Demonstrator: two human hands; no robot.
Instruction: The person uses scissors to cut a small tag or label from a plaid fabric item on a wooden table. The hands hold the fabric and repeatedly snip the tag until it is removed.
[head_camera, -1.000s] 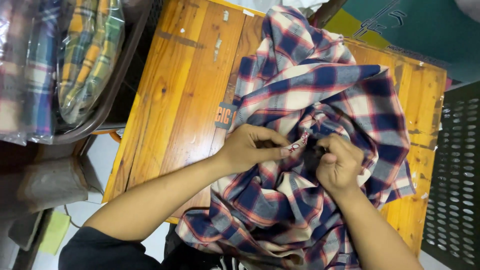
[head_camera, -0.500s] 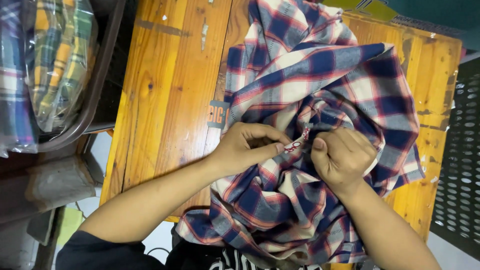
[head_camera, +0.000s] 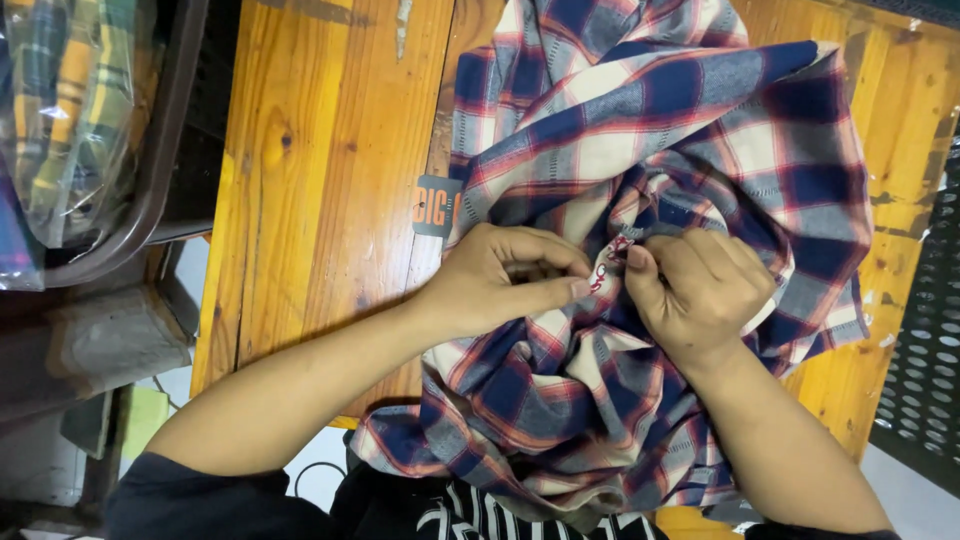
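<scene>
The plaid shirt (head_camera: 640, 250) lies bunched on the wooden table (head_camera: 320, 200). You look to be working its neck label; next calls for a steady grip and small finger moves. Your left hand (head_camera: 500, 280) and right hand (head_camera: 700, 290) meet mid-shirt, fingertips pinching the fabric, wrists low. A bagged shirt (head_camera: 70, 110) sits far left.

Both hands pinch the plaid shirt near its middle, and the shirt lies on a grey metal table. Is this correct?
Not quite. The head view shows the left hand and right hand pinching the plaid shirt, but it lies on an orange-brown wooden table, not grey metal.
</scene>
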